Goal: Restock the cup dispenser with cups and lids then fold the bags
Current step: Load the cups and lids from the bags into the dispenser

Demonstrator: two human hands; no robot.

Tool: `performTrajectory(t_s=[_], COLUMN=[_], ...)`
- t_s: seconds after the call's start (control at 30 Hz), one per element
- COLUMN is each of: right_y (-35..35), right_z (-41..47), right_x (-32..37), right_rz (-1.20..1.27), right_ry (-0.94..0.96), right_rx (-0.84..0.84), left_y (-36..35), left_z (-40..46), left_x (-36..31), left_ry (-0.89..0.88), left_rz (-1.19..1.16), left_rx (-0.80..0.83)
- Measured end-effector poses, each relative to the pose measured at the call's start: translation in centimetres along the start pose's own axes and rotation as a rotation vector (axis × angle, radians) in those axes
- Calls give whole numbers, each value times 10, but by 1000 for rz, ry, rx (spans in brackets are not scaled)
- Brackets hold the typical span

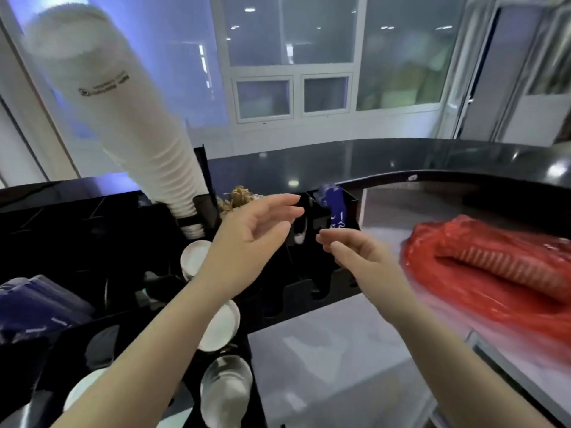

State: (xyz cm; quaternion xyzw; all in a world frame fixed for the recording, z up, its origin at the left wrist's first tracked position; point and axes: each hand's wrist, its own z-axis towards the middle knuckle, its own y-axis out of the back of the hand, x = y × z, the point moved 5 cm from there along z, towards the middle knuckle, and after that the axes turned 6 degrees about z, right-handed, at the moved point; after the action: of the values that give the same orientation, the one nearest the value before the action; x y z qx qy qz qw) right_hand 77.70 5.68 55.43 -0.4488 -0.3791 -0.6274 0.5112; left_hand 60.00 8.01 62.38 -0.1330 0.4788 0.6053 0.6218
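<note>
A tall stack of white paper cups (pixel 123 118) stands tilted in the top of the black cup dispenser (pixel 102 242) at the left. White cup rims (pixel 219 329) and a clear cup (pixel 225 390) poke out of the dispenser's front holes. My left hand (pixel 253 230) hovers above the dispenser with loose, spread fingers and holds nothing. My right hand (pixel 352 251) floats just right of it, fingers relaxed and empty. A red plastic bag (pixel 494 267) with a ribbed stack inside lies on the grey counter at the right.
A black condiment holder (pixel 340 208) with blue packets and wooden stirrers (pixel 238 196) sits behind my hands. Dark blue bags (pixel 37 307) lie at the far left. A black raised countertop (pixel 401 159) curves across the back, and the grey counter (pixel 340 366) spreads below.
</note>
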Motion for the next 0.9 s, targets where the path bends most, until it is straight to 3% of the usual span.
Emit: performTrajectory(t_s=[0.1,0.23,0.57,0.67,0.73,0.9], right_y=[59,156,353,397,422,466], right_z=[-7,-22,-50,-55,-57,-50], right_x=[8,14,-21,-50,-78,-151], right_rz=[-99,-615,-1148,-1310,-1389,-1370], right_ry=[55,174,139,26,-173,-566], right_rx=[-45,-68,-158,-181,-160,-58], left_y=[-53,-140,-350,-398,-423,-471], left_z=[30,71,126,123,125,150], left_x=[-15,-32,-36,-6,20,84], left_ry=[-30,-67,-264,-291,-292,-335], left_rz=[72,238,533,591,678,982], left_rx=[98,222,370,487,561,718])
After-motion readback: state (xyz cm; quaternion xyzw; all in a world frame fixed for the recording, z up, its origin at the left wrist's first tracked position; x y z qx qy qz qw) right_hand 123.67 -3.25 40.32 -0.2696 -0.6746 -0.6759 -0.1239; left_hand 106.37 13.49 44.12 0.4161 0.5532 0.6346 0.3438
